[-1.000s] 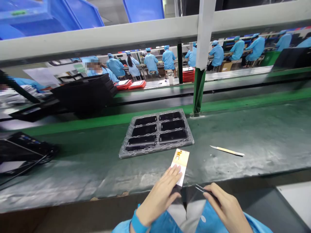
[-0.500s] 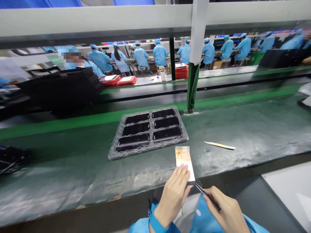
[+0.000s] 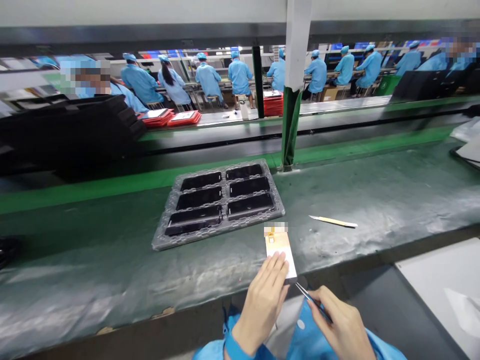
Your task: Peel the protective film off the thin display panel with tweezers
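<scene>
A small flat panel [image 3: 278, 245], white with an orange-yellow upper part, lies at the near edge of the green belt [image 3: 375, 195]. My left hand [image 3: 262, 300] rests on its near end with the fingers stretched flat. My right hand [image 3: 343, 325] is closed in a pinch round thin metal tweezers [image 3: 308, 297], whose tip points at the panel's near right corner. A grey tray [image 3: 165, 239] with several dark screens in its pockets sits just beyond the panel.
A pale stick-like tool [image 3: 333, 221] lies on the belt to the right. A white-and-green post [image 3: 291, 105] stands behind the tray. Black tray stacks [image 3: 71, 135] sit at the left. Several people in blue sit at far benches. A white sheet [image 3: 446, 280] lies at lower right.
The view has drifted so that tray and panel sit further left. My left hand stays flat on the panel, and my right hand has brought the tweezers closer to its corner.
</scene>
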`<state>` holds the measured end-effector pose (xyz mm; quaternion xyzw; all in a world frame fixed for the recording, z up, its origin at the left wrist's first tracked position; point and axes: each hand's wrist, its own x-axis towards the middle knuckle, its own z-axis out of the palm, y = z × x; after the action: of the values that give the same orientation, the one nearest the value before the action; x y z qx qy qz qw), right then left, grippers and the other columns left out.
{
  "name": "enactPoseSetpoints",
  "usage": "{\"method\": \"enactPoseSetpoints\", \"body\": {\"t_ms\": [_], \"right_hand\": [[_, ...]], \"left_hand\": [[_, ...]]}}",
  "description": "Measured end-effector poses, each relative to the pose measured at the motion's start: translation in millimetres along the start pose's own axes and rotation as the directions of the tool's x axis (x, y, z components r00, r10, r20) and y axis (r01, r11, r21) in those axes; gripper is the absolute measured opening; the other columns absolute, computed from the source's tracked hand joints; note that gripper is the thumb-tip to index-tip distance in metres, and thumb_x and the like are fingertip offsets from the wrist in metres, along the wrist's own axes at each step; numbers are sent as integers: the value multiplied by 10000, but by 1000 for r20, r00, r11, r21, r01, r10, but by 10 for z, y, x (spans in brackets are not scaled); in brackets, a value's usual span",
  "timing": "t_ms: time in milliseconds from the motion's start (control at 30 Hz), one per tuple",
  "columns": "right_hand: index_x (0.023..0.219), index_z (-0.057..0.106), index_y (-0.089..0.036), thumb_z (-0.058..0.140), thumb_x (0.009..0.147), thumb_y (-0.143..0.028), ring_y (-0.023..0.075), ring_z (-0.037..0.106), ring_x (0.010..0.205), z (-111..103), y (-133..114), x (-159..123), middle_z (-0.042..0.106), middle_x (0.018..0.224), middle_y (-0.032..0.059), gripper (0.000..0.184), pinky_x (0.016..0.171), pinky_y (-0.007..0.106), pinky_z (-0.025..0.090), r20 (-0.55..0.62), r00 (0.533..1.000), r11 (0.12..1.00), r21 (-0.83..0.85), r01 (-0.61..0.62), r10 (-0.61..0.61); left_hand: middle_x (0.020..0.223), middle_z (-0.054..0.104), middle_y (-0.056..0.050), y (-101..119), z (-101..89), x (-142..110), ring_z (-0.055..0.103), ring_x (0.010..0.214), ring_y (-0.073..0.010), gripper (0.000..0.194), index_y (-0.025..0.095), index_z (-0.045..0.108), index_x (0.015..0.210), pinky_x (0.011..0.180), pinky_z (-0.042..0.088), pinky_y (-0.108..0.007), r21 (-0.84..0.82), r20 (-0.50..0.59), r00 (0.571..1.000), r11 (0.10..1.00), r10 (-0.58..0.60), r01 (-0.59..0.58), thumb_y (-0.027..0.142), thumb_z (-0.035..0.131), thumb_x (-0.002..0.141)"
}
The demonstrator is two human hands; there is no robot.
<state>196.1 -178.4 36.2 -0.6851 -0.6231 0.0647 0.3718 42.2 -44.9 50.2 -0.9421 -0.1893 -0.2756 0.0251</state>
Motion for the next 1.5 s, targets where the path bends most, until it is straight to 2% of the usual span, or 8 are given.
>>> {"method": "enactPoseSetpoints", "body": {"t_ms": [167,633,867,967,1067,1167,1367,1500], "right_hand": [[962,599,-229,384,1047,-307,134,681,577,67,-11,-5,642,704,-21,244,540,224,460,-81,997,1000,-28,6,-8],[862,588,-212,358,1046,-272,133,668,535,7,-58,65,618,651,-20,301,514,219,452,-25,999,994,-109,31,-34],[839,626,-223,472,997,-310,133,631,587,21,-63,8,635,688,-16,237,564,214,447,89,977,967,153,-204,192],[753,631,-213,536,939,-483,132,542,538,69,-49,34,568,596,-27,340,531,229,412,167,894,814,368,-448,417],[659,572,-200,643,768,-701,82,396,435,88,-60,123,496,525,-51,518,427,214,300,353,741,487,582,-652,570],[610,539,-190,762,564,-761,25,250,374,68,-106,224,450,470,-80,614,371,191,161,483,627,219,658,-720,611],[556,532,-179,849,498,-669,-12,193,328,-31,-204,299,443,439,-96,587,306,158,84,579,536,16,670,-742,614],[587,551,-170,874,534,-577,-25,192,327,-50,-256,304,473,482,-96,522,287,131,97,651,518,-116,677,-727,555]], "left_hand": [[1320,651,-161,17,-20,37,623,1233,-282,352,41,563,1287,963,599,-431,29,-24,1000,1000,4,-3,100,365,1001],[1302,663,-161,28,2,50,638,1214,-280,343,41,577,1264,952,605,-427,40,-46,999,999,0,2,97,378,990],[1282,674,-166,49,-17,67,654,1190,-284,348,32,584,1245,931,615,-425,59,-54,999,998,0,3,89,351,992],[1265,683,-174,65,-12,79,663,1175,-289,341,23,588,1231,919,620,-428,65,-64,998,998,0,4,88,355,991],[1249,692,-172,73,11,85,672,1161,-286,334,28,596,1216,916,622,-428,61,-83,997,998,-9,14,90,360,989],[1250,693,-167,74,37,81,669,1168,-278,340,42,600,1219,923,618,-418,65,-89,996,997,-27,33,94,358,986],[1284,670,-183,86,77,59,649,1198,-285,340,34,588,1249,937,612,-421,63,-72,997,997,-35,39,90,405,969],[1282,670,-187,118,97,74,652,1194,-283,334,34,590,1247,935,613,-410,74,-68,997,996,-39,44,89,419,965]]}}
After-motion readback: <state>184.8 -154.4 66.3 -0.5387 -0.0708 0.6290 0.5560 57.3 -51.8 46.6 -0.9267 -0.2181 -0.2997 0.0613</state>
